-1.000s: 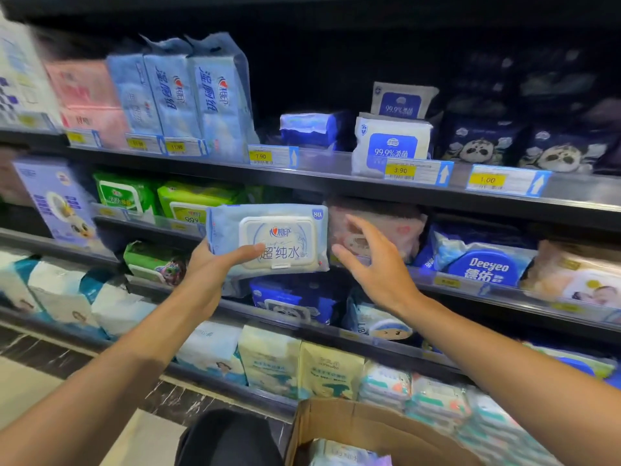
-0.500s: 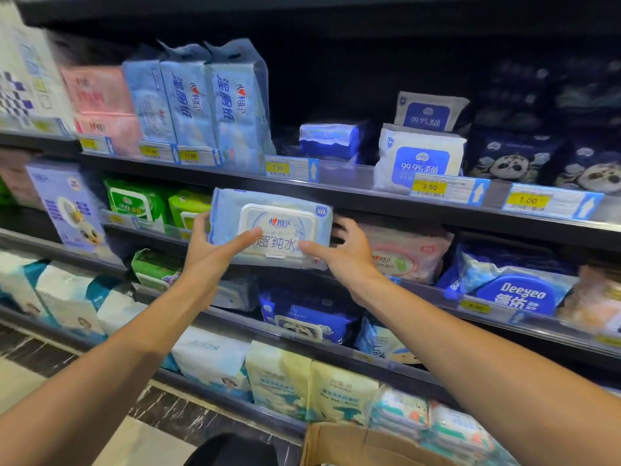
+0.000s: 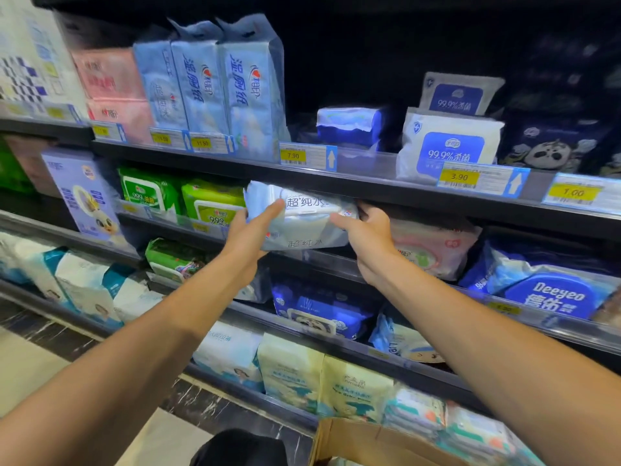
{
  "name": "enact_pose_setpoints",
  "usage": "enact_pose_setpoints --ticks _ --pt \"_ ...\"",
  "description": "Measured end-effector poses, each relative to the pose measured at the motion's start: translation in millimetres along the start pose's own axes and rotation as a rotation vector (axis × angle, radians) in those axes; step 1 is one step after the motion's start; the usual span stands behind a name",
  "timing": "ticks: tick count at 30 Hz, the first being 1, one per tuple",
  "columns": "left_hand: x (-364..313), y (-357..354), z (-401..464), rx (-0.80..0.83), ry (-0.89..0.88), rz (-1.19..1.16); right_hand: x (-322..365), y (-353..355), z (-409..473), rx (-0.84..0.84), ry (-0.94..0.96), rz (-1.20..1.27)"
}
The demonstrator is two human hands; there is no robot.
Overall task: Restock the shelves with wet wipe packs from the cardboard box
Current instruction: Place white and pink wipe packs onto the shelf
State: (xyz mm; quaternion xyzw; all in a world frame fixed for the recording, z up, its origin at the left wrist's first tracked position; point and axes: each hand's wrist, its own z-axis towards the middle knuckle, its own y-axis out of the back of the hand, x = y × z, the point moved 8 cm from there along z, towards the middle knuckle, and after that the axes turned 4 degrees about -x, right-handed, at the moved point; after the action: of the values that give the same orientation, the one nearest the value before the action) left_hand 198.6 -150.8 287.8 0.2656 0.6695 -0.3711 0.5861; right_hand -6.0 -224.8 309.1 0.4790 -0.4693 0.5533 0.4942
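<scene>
At the bottom edge sits the open cardboard box [image 3: 356, 442], its brown flap just below the lowest row of packs. Above it both bare forearms reach up toward the shelves. The left hand [image 3: 250, 235] grips the left end of a pale blue wet wipe pack [image 3: 302, 216], thumb stretched across its front and the other fingers hidden beneath it. The right hand [image 3: 364, 235] holds the pack's right end, thumb against its front and fingers curled behind. The pack is tilted, its top edge tucked under the lip of the upper shelf [image 3: 386, 193] and its lower part over the front rail of the middle shelf, between the green packs [image 3: 208, 203] on its left and a pink pack [image 3: 433, 247] on its right. Farther up, tall blue packs [image 3: 242, 85] stand behind yellow price tags [image 3: 293, 155].
</scene>
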Motion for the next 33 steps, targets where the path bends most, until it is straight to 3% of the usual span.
enact_pose_setpoints --ticks 4,11,17,22,26,28,33 --pt "-3.0 -14.2 1.2 0.051 -0.047 0.066 -6.9 8.4 6.3 -0.007 0.027 -0.077" --pt "-29.3 -30.4 17.8 0.081 -0.25 0.391 -10.1 25.0 -3.6 -0.055 0.123 -0.236" --pt "-5.4 -27.9 28.8 0.023 -0.306 0.783 -11.1 23.7 -5.6 0.146 0.165 -0.485" --pt "-1.0 -32.4 0.0 -0.044 -0.57 0.84 -9.7 42.8 -32.4 0.257 0.236 -0.497" --pt "8.2 -31.7 -34.5 -0.155 -0.71 0.856 12.4 86.7 -56.2 0.136 0.604 -0.662" --pt "6.3 -38.1 -55.1 -0.183 -0.844 0.888 15.3 111.0 -52.1 0.064 0.699 -0.826" --pt "20.7 -73.4 -86.4 0.023 -1.179 1.067 15.1 133.1 -47.9 0.014 0.791 -1.125"
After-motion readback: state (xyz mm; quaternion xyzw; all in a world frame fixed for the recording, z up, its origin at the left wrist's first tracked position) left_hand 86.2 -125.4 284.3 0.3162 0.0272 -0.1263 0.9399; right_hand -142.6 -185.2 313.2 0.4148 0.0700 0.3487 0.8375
